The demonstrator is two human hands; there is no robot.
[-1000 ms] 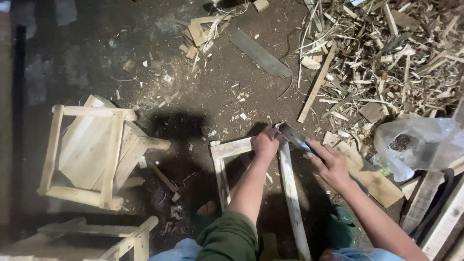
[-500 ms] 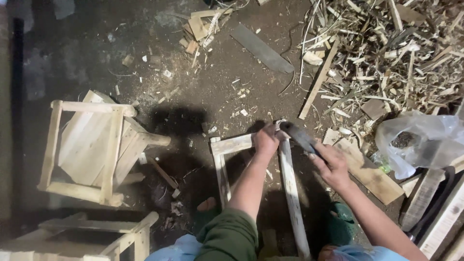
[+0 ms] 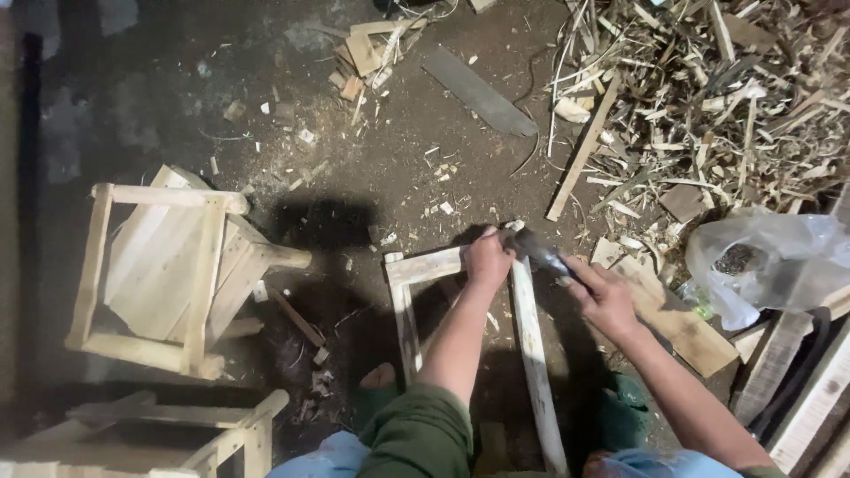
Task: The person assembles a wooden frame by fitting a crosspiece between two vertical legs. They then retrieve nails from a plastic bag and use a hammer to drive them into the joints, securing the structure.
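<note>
A: How far is the work on the wooden frame [image 3: 416, 292]?

B: It lies on the dirt floor [image 3: 292, 115] between the person's legs. I see three rails already joined: a short top piece and two long sides. The left hand [image 3: 486, 258] is closed around the top right corner, where the top piece meets the right rail [image 3: 534, 354].

A: And the right hand [image 3: 605, 296]?

B: It is clamped on the handle of a dark hammer [image 3: 537, 250], with the head just beside that same corner. So I judge this joint is the one in work now. The lower end of the frame is hidden by the legs, so I cannot tell whether it is closed.

A: Anything finished nearby?

B: Yes, a complete stool [image 3: 164, 274] lies on its side to the left, well apart, and part of another stool frame [image 3: 177, 425] shows below it. Offcuts [image 3: 708, 97] are piled at upper right.
</note>
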